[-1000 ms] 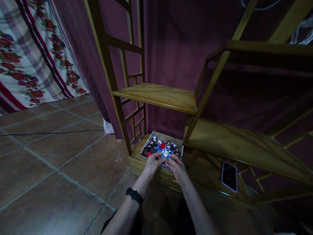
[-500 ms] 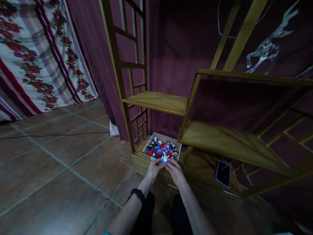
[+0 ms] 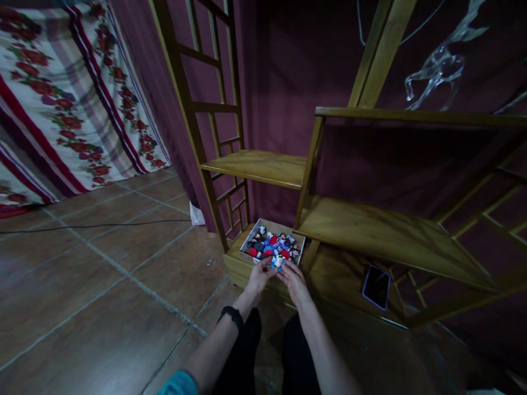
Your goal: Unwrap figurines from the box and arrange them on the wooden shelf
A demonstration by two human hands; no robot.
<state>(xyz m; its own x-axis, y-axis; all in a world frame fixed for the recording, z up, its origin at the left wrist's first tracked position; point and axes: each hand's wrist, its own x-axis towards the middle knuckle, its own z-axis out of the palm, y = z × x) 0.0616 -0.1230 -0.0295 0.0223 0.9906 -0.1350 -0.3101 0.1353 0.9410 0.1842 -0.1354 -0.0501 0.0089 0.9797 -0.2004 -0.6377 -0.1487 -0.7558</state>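
held item: small figurine (image 3: 278,263), toy-like, blue with a pale middle
figurine color: bright blue around the lower part and sides, cream-white patch at center, some blue and white up top
figurine detail: small dark marks near the top; too small to read
figurine outline: lumpy, uneven edge; compact; no clear pose readable
figurine place: between both hands, at the near edge of the box, in front of the other pieces
left hand (image 3: 258,277): grip closed on figurine's left side, fingertips on it
right hand (image 3: 293,278): grip closed on figurine's right side, fingers bent around that edge
box (image 3: 280,226): shallow, open top, pale walls, brownish inside; sits on the low wooden ledge (image 3: 234,257)
box contents: many small pieces (image 3: 274,240) in a jumble, red, black, blue, purple, white; some round and flat, some like little characters
left wrist: black band (image 3: 231,316)
left sleeve (image 3: 180,384): teal, at bottom edge
phone (image 3: 376,287): dark screen, purple rim, lying on low wood right of the box, well apart from the hands
shelf unit (image 3: 255,166): yellowish wood, lattice side
upper right: clear horse-like ornament (image 3: 439,71)
behind: dark purple curtain (image 3: 284,82)
far left: floral cloth (image 3: 74,109), red and white
floor (image 3: 123,307): brown tile, pale joints
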